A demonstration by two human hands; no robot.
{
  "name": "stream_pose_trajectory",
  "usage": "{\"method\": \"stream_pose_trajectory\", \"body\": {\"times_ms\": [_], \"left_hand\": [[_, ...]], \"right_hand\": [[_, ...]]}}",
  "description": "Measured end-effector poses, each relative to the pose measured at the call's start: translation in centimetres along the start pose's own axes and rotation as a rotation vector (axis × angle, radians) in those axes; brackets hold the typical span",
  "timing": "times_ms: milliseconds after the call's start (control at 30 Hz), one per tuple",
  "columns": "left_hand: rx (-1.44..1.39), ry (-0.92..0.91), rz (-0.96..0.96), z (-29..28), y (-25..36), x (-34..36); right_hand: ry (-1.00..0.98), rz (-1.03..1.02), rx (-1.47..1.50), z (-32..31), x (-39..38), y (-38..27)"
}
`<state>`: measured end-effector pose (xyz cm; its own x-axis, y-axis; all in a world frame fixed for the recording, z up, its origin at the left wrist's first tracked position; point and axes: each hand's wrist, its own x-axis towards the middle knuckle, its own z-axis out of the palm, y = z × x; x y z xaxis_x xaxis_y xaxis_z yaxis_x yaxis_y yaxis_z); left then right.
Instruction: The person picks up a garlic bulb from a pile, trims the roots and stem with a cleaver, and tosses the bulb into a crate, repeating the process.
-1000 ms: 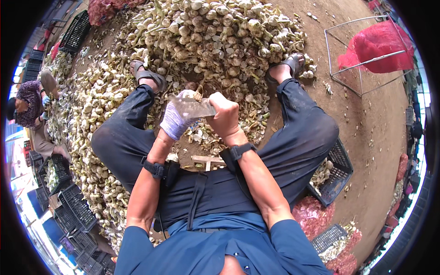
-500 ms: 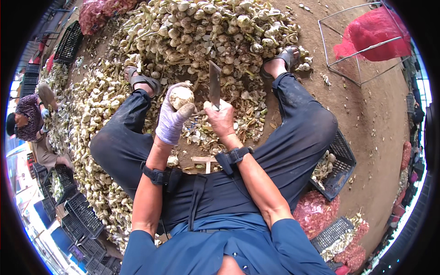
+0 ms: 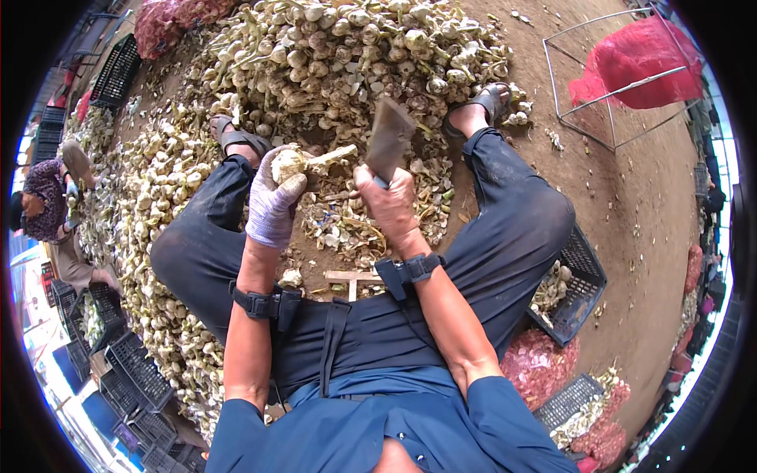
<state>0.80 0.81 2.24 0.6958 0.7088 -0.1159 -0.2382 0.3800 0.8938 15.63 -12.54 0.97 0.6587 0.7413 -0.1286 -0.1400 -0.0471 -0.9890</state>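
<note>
My left hand [image 3: 272,201], in a pale purple knitted glove, grips a pale garlic bulb [image 3: 288,162]; a stalk [image 3: 335,154] sticks out to the right of it. Bare-skinned, my right hand [image 3: 392,201] is closed on the handle of a broad rectangular knife [image 3: 389,134], its blade raised and slightly blurred. The two hands are apart. Around and beneath them lie loose peelings and stalks [image 3: 355,229], between my sandalled feet. A large heap of garlic [image 3: 359,55] is ahead, and more bulbs [image 3: 173,177] spread along my left.
A co-worker [image 3: 43,201] sits at the far left near black crates [image 3: 138,366]. At right are a metal frame [image 3: 611,126] with a red mesh sack [image 3: 631,71], a crate of garlic [image 3: 583,292] and full red sacks [image 3: 536,363]. A small wooden piece [image 3: 339,277] lies between my legs.
My hands have separated, the blade swinging from across the left hand to upright on the right. The left hand has moved slightly left with the bulb, whose stalk now shows pointing right.
</note>
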Motion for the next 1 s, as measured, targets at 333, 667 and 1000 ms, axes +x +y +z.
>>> {"method": "stream_pose_trajectory", "body": {"times_ms": [333, 667, 1000], "left_hand": [[-0.361, -0.07, -0.016, 0.9, 0.9, 0.3], [-1.11, -0.159, 0.476, -8.8, 12.5, -3.0], [-0.899, 0.114, 0.355, -8.9, 11.9, -3.7]], "right_hand": [[-0.137, 0.173, -0.729, 0.8, -0.6, 14.2], [-0.009, 0.239, -1.133, -1.6, 5.0, 18.5], [-0.122, 0.176, -1.447, 3.5, 8.7, 24.0]]}}
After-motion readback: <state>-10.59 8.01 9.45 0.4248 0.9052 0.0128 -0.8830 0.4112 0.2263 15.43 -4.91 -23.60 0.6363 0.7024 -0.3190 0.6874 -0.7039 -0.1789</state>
